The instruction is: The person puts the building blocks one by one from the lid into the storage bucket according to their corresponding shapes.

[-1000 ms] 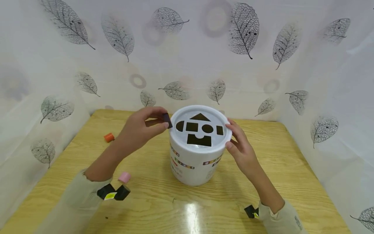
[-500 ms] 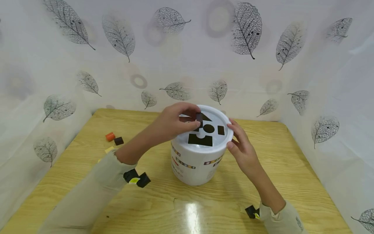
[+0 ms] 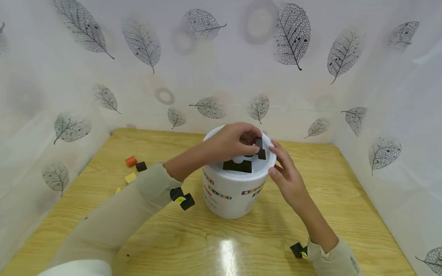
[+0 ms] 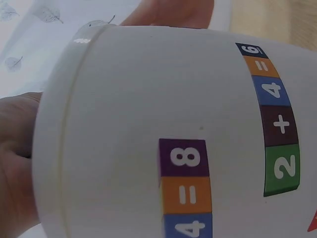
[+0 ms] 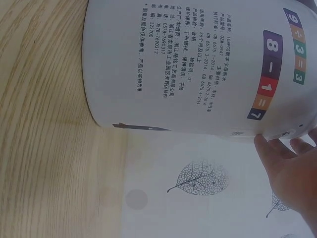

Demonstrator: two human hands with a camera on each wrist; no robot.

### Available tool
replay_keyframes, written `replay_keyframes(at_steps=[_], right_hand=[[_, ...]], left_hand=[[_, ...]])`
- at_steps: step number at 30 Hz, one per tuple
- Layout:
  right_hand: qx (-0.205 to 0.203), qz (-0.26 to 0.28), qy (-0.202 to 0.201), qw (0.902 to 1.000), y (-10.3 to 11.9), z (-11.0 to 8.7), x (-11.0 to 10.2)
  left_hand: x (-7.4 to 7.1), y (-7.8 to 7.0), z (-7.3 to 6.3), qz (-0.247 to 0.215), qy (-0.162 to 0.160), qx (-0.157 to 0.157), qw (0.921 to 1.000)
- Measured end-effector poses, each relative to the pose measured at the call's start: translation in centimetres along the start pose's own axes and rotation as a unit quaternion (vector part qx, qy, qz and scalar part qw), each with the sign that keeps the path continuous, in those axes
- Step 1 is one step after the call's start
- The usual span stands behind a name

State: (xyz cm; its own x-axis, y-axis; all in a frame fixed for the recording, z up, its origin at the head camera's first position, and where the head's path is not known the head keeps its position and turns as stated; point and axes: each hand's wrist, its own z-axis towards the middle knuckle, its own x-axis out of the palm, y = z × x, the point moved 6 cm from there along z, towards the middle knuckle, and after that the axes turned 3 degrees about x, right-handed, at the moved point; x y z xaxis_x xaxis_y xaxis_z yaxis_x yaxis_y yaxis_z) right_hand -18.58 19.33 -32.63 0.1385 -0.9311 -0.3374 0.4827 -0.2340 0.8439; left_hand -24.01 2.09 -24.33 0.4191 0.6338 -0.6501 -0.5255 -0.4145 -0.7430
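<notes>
Head view: wooden table [image 3: 310, 214] carries a white shape-sorter bucket [image 3: 235, 191] at centre. Its lid [image 3: 266, 165] has dark cutouts. Over the lid, at its 1 o'clock, the left hand [image 3: 231, 143] pinches a small dark block [image 3: 258, 143] just above a rectangular slot. At the lid's 3 o'clock the right hand [image 3: 286, 176] rests relaxed fingers on the rim. Orange block [image 3: 131, 161], brown block [image 3: 141, 166] and yellow block [image 3: 130, 178] lie at 9 o'clock.

We see a white bucket [image 3: 235, 191] on the wooden table [image 3: 328, 207]. Our left hand [image 3: 231, 143] pinches a dark block [image 3: 258, 143] over the bucket's lid [image 3: 267, 163], above its small rectangular slot. Our right hand [image 3: 288, 178] touches the bucket's right rim. 4 small blocks [image 3: 132, 168] lie far left of the bucket.
</notes>
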Motion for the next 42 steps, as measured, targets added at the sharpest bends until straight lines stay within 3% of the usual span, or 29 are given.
replay_keyframes(at_steps=[12,28,34,42], right_hand=[[-0.004,0.009,-0.001,1.0,-0.1,-0.4,0.1],[-0.008,0.007,0.001,0.9999,-0.1,-0.4,0.1],[-0.004,0.01,-0.001,0.9999,0.0,-0.3,0.3],[0.001,0.001,-0.01,0.9999,0.0,-0.3,0.1]], left_hand=[[1.7,-0.3,0.3,-0.011,0.034,0.023,0.9991],[1.6,-0.3,0.1,0.0,0.031,0.011,0.9995],[0.3,0.4,-0.7,-0.028,-0.002,-0.001,0.9996],[-2.6,1.8,-3.6,-0.05,-0.067,-0.002,0.9965]])
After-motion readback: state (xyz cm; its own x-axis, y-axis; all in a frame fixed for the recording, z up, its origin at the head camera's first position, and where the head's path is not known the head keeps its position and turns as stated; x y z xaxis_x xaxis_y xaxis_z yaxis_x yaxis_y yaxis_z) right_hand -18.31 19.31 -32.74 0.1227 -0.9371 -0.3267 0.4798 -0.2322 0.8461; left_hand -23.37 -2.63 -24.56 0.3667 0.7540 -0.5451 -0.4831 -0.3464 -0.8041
